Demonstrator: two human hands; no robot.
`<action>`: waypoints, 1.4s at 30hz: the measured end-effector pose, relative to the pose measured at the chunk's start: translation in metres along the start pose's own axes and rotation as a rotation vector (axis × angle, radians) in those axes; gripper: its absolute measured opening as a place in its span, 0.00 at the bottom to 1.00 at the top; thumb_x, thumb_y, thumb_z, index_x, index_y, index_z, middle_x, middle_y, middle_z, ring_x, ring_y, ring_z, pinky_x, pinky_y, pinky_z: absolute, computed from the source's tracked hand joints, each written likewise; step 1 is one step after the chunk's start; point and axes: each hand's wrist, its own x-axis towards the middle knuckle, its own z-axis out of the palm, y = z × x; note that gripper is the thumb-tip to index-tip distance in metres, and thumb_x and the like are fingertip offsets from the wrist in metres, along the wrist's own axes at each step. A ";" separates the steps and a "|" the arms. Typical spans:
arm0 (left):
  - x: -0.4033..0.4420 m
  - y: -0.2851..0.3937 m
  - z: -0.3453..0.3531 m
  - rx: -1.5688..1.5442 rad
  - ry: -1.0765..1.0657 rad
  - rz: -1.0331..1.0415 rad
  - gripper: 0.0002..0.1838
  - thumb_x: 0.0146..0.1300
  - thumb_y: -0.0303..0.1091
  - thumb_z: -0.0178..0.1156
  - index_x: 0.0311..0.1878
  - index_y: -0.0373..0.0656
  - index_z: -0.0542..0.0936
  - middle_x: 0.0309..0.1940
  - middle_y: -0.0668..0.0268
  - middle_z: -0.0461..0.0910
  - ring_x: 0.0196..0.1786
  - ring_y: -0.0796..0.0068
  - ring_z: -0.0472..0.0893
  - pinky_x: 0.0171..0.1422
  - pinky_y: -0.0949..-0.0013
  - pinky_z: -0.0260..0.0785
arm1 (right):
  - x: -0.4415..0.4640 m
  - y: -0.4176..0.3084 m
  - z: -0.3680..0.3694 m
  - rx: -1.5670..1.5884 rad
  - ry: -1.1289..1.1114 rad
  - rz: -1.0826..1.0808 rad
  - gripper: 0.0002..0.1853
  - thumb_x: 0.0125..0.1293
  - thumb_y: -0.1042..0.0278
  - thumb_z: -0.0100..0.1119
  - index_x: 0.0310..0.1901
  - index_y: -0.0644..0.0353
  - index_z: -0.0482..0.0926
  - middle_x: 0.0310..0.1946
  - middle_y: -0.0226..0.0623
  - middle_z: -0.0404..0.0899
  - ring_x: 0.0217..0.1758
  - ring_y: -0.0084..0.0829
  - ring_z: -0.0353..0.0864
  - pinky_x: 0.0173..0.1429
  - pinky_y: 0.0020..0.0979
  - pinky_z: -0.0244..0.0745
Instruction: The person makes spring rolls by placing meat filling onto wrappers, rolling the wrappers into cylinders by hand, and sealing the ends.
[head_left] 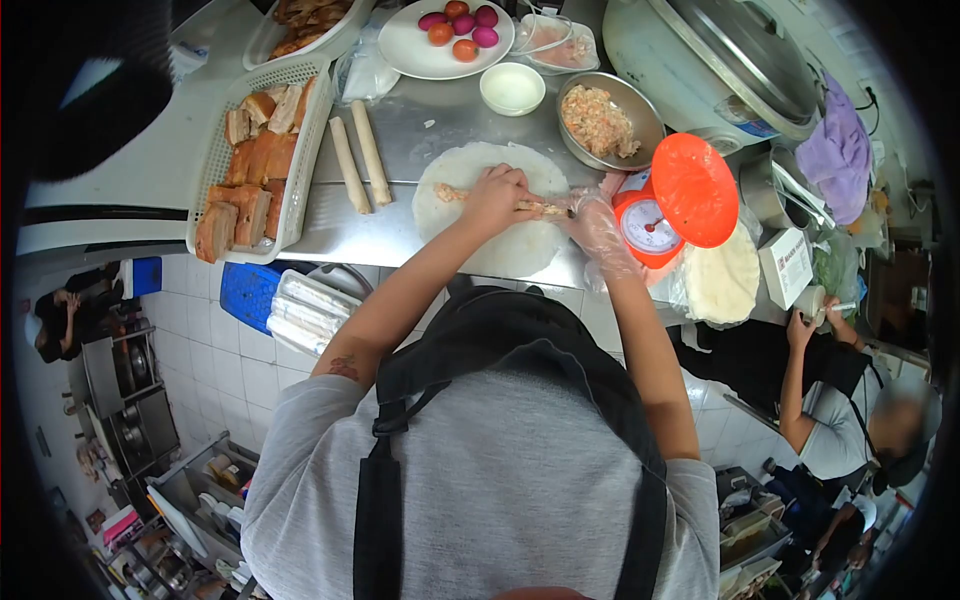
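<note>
On the steel worktop lies a thin, round, pale wrapper (460, 228) with a strip of orange-flecked filling (450, 193) across it. My left hand (497, 200) is bare, with its fingers bent and closed over the middle of that strip. At the strip's right end is my right hand (597, 228), in a clear plastic glove, its fingertips drawn together on the filling. Beyond it stands a metal bowl (652, 115) of the same-looking filling (600, 120). An orange kitchen scale (650, 232) with a dial sits just right of my right hand.
Two pale rolls (358, 160) lie left of the wrapper, beside a white basket (298, 215) of roasted meat. A plate (405, 50) of coloured eggs and a small white bowl (512, 90) stand behind. More pale wrappers (722, 275) lie right. A co-worker (830, 400) stands at the right.
</note>
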 end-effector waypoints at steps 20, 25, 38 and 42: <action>0.028 0.140 -0.172 -1.579 -0.232 0.071 0.27 0.73 0.49 0.57 0.68 0.44 0.73 0.49 0.64 0.77 0.48 0.74 0.80 0.50 0.69 0.75 | 0.002 -0.005 0.027 -0.040 0.158 -0.114 0.31 0.55 0.47 0.75 0.55 0.60 0.84 0.53 0.46 0.84 0.57 0.45 0.81 0.63 0.47 0.74; 0.063 0.250 -0.245 -2.193 -0.907 0.514 0.36 0.68 0.58 0.49 0.67 0.37 0.67 0.58 0.48 0.71 0.48 0.51 0.80 0.45 0.45 0.79 | -0.019 -0.009 0.004 -0.094 0.108 -0.077 0.29 0.56 0.48 0.75 0.54 0.60 0.85 0.51 0.45 0.84 0.56 0.45 0.82 0.62 0.47 0.74; 0.023 0.265 -0.314 -2.299 -0.695 0.778 0.43 0.72 0.65 0.43 0.80 0.45 0.54 0.72 0.44 0.64 0.66 0.50 0.71 0.69 0.47 0.64 | -0.039 -0.001 -0.017 -0.124 0.098 -0.043 0.24 0.58 0.52 0.73 0.51 0.60 0.86 0.47 0.45 0.85 0.52 0.45 0.83 0.60 0.47 0.74; 0.014 0.260 -0.315 -2.251 -0.509 0.947 0.42 0.73 0.64 0.42 0.79 0.45 0.53 0.73 0.47 0.62 0.66 0.52 0.71 0.68 0.47 0.64 | -0.040 0.000 -0.019 -0.125 0.096 -0.051 0.23 0.58 0.54 0.73 0.50 0.59 0.86 0.46 0.45 0.86 0.51 0.45 0.83 0.59 0.47 0.74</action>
